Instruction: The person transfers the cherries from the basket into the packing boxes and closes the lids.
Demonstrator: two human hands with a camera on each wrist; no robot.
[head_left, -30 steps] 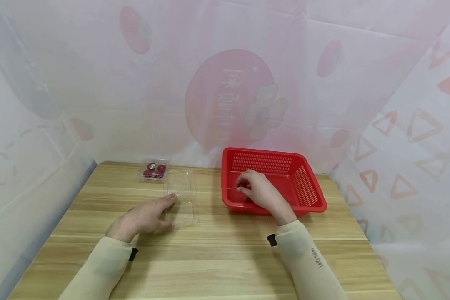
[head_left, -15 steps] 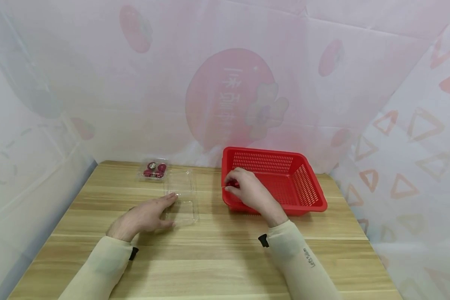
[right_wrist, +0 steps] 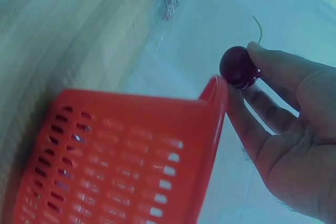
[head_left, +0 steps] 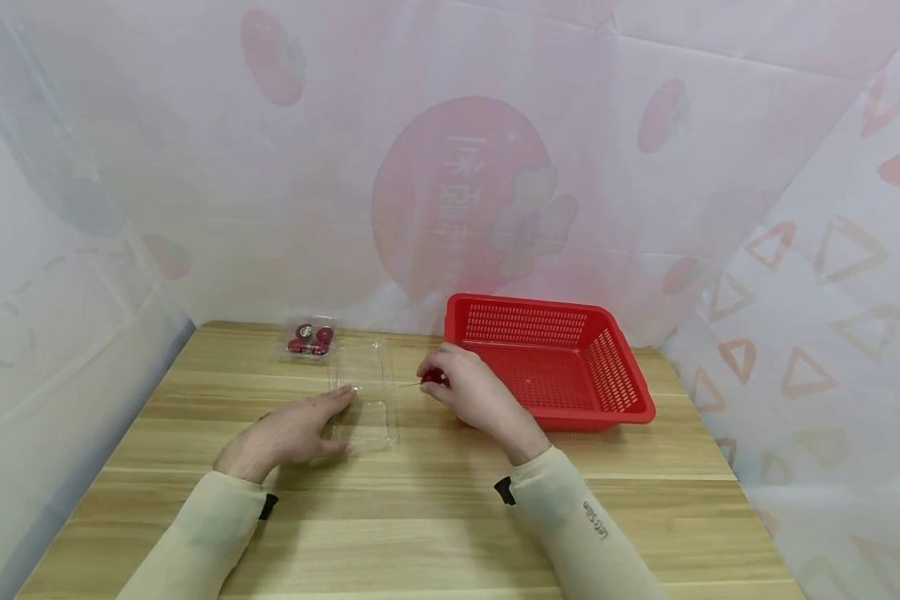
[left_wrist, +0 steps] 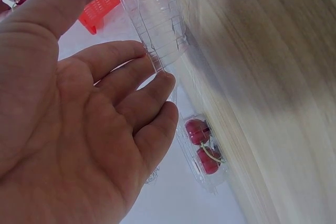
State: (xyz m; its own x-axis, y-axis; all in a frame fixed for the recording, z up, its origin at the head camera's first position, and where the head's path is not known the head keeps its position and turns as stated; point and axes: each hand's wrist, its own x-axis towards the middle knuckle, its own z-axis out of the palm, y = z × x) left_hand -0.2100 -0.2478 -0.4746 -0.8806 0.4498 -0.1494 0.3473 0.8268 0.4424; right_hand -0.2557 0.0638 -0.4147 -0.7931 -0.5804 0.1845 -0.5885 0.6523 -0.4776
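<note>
A dark red cherry [head_left: 431, 378] with a thin stem is pinched between the thumb and fingers of my right hand [head_left: 476, 400], just off the left side of the red basket [head_left: 555, 415]. In the right wrist view the cherry [right_wrist: 235, 66] shows just past the basket's rim. An open clear plastic box [head_left: 369, 425] lies on the table with its two halves spread out. My left hand [head_left: 292, 433] rests at the box's left side, its fingertips touching the edge. The left wrist view shows the palm with the fingers slightly bent.
A smaller clear box [head_left: 311, 340] holding several cherries and bearing a round label stands at the back left. The wooden table [head_left: 390, 525] ends at a printed fabric wall [head_left: 315, 208] behind, with more fabric on both sides.
My right hand has moved left with the cherry, from inside the red basket over its left rim toward the clear box. The left hand has stayed in place.
</note>
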